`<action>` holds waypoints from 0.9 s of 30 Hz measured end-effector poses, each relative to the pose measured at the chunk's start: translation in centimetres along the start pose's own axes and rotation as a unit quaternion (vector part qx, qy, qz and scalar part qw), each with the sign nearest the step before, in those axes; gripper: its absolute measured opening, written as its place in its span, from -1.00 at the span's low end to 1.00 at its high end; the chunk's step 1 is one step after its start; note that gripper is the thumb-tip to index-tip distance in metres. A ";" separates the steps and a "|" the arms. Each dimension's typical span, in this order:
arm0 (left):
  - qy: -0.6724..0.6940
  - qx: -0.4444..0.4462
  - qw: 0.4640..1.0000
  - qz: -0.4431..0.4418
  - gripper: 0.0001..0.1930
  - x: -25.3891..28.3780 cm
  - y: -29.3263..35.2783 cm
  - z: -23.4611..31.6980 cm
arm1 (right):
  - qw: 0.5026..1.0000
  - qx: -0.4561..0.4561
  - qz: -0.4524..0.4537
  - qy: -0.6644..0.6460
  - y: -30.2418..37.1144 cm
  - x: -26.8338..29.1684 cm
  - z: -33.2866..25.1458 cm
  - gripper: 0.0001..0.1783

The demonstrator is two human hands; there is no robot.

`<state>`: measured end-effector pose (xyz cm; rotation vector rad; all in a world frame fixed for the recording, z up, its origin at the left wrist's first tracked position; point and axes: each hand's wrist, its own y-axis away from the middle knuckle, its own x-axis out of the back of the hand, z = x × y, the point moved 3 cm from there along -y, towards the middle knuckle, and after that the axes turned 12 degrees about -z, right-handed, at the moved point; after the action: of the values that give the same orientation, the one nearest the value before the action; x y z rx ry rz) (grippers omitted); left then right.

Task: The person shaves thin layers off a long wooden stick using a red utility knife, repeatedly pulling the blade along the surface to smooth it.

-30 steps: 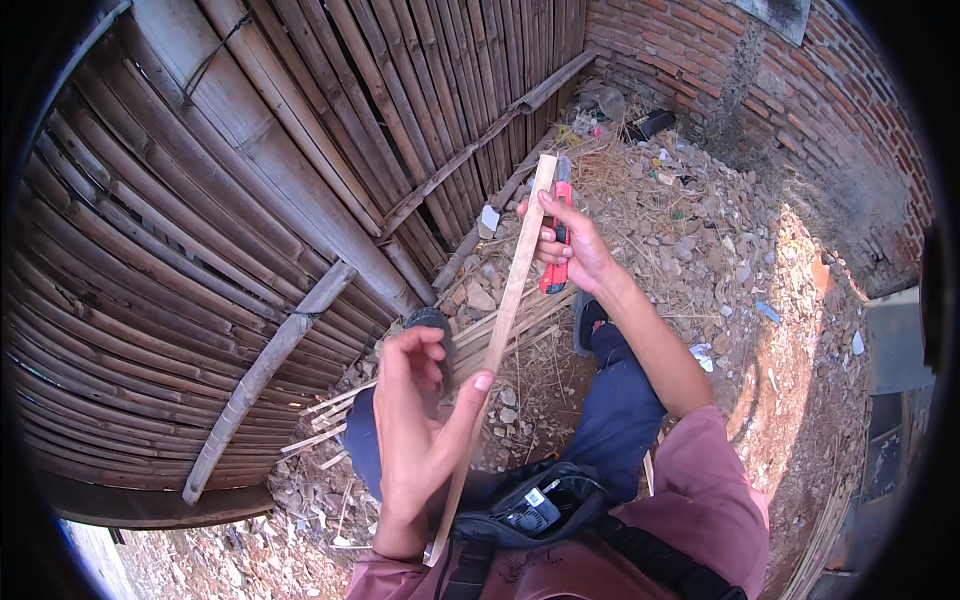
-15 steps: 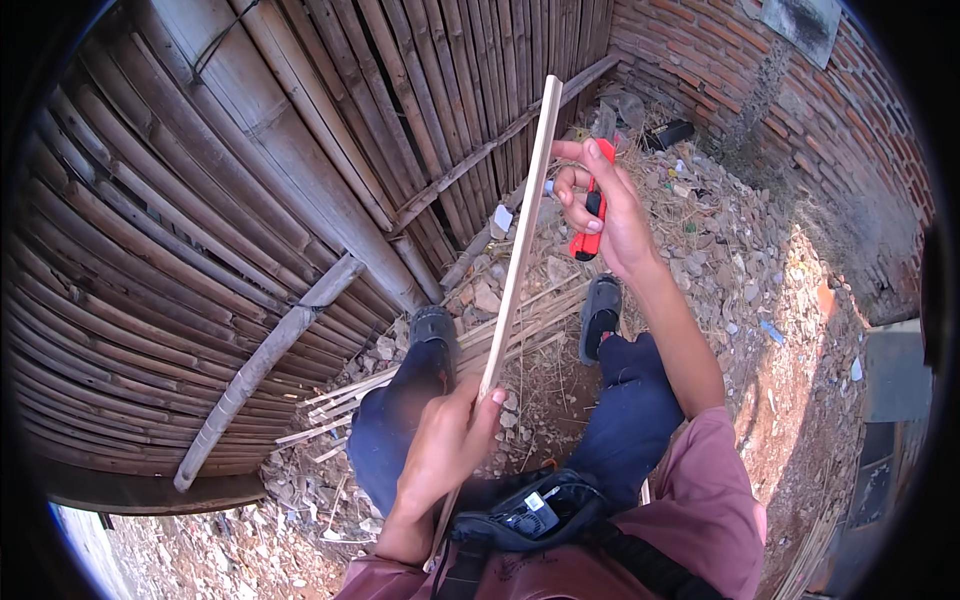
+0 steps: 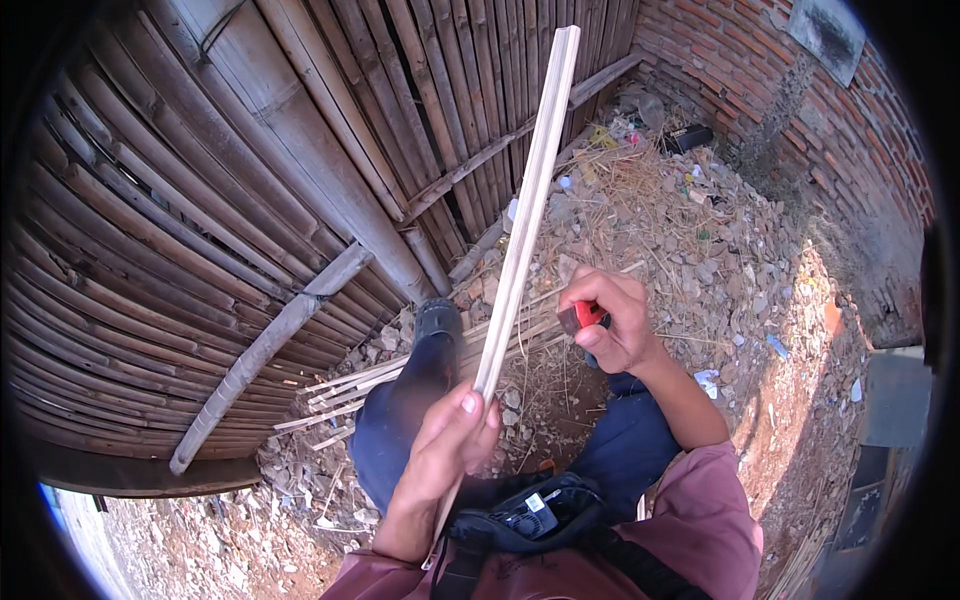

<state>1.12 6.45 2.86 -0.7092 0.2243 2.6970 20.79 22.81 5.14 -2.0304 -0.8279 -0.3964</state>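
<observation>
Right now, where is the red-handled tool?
In the head view, the red-handled tool sits in the right hand, right of the bamboo strip and above the rubble.

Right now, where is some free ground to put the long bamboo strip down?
The stony patch right of the right hand, toward the brick wall, looks mostly open, only small litter. Crowded: the ground between the legs and the bamboo fence, where thin slats lie piled. The left hand holds the strip.
</observation>
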 end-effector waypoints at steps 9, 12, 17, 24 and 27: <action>0.012 0.017 1.000 -0.019 -0.55 -0.6 -0.4 -0.3 | 0.988 0.076 -0.042 0.130 -1.4 -1.8 -2.0 -0.55; 0.014 0.030 0.999 -0.025 -0.54 -0.7 -0.5 -0.6 | 0.987 0.069 -0.014 0.148 -1.4 -1.3 -1.5 -0.52; -0.032 0.016 0.999 -0.012 -0.53 -0.8 -0.5 -1.0 | 0.985 0.036 0.021 0.168 -1.5 -0.2 -1.6 -0.58; -0.155 -0.021 0.987 0.027 -0.47 -0.6 -0.8 -1.9 | 0.980 0.040 0.009 0.197 -1.7 0.6 -1.6 -0.58; -0.196 -0.042 0.979 0.048 -0.45 -0.5 -0.8 -2.3 | 0.980 0.036 0.012 0.198 -1.5 0.5 -0.9 -0.58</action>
<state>2.86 6.53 1.10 -0.1806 0.0451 2.8816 20.11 22.82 6.87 -1.8099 -0.5621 -0.7187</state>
